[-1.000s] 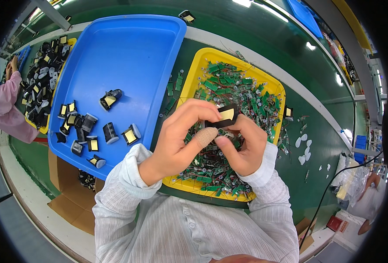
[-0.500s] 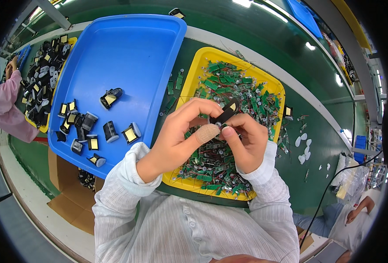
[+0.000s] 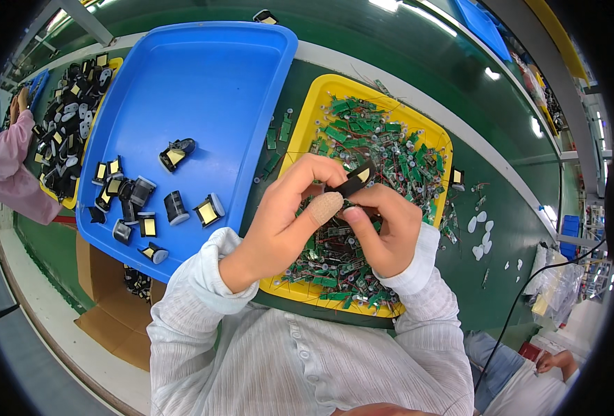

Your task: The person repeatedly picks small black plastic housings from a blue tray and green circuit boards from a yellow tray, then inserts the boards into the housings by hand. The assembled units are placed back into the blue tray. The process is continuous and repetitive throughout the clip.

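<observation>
Both hands meet above a yellow tray [image 3: 308, 114] heaped with small green circuit boards [image 3: 342, 256] and thin wires. A small black plastic housing with a pale yellow patch [image 3: 354, 182] is gripped in my left hand [image 3: 286, 218], whose thumb wears a tan bandage. My right hand [image 3: 387, 232] closes at the housing's lower end, thumb and index finger pinched together; what lies between these fingertips is mostly hidden. To the left, a blue tray [image 3: 189, 83] carries several similar black housings [image 3: 175, 208] with yellow patches and grey ends.
Another yellow tray [image 3: 67, 202] full of black and grey parts stands far left, beside a person in a pink sleeve [image 3: 9, 163]. White oval pieces [image 3: 480, 236] lie on the green table at right. Below the blue tray is a cardboard box [image 3: 116, 315]. A black cable [image 3: 518, 295] hangs at right.
The black housing has tilted flatter between my hands, and my right fingertips have shifted slightly. At the lower right, the other person has changed position. The trays look the same.
</observation>
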A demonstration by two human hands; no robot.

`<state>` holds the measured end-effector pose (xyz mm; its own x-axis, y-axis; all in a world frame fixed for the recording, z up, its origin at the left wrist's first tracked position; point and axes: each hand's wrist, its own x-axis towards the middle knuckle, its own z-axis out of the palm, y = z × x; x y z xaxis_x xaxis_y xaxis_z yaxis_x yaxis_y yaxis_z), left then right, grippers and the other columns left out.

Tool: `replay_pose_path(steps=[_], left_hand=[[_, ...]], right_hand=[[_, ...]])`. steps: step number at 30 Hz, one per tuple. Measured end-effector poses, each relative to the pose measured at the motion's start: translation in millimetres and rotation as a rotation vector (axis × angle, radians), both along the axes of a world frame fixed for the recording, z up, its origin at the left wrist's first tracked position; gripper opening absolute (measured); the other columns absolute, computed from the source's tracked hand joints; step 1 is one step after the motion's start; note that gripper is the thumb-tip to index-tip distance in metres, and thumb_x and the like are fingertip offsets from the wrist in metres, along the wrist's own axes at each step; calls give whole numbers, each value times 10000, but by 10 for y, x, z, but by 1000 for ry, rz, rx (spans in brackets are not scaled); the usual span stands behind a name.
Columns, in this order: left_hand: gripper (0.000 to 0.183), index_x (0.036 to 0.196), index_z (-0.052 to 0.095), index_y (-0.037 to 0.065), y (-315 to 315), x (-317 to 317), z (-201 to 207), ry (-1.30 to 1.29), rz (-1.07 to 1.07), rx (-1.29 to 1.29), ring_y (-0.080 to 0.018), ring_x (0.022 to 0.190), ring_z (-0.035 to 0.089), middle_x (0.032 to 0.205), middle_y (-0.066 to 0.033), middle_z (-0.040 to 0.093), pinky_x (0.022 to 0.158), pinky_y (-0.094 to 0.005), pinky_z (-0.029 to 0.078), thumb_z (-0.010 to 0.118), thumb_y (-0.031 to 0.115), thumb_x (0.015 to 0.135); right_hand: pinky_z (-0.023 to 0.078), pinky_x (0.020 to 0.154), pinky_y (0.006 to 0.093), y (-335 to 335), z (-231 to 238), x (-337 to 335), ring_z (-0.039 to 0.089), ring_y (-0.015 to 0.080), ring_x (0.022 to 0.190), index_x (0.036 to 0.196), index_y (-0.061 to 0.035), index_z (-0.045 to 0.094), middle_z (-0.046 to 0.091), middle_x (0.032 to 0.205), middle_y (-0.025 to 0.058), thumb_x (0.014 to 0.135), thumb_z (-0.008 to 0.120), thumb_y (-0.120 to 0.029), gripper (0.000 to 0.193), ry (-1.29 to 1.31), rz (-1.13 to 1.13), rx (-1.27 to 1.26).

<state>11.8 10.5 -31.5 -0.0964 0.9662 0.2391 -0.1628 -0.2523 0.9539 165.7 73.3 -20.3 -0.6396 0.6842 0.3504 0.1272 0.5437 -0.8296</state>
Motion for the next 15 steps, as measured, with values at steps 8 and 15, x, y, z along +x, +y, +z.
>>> replay_pose_path(steps=[8,15], left_hand=[[184,991,497,-12,22,-44,15,-31,-36,-22,-129,908,502,1000,-75,517,790,-259,424,530,129,879],[145,958,481,-7,12,-11,10,-24,5,-5,-132,898,495,978,-83,501,783,-267,436,525,99,869]], right_hand=[[442,541,236,-37,24,35,568,136,590,862,6,591,595,708,87,796,606,-44,84,55,-43,-322],[441,496,243,-38,-18,5,570,150,569,871,-1,601,604,721,87,774,623,-42,107,52,-1,-169]])
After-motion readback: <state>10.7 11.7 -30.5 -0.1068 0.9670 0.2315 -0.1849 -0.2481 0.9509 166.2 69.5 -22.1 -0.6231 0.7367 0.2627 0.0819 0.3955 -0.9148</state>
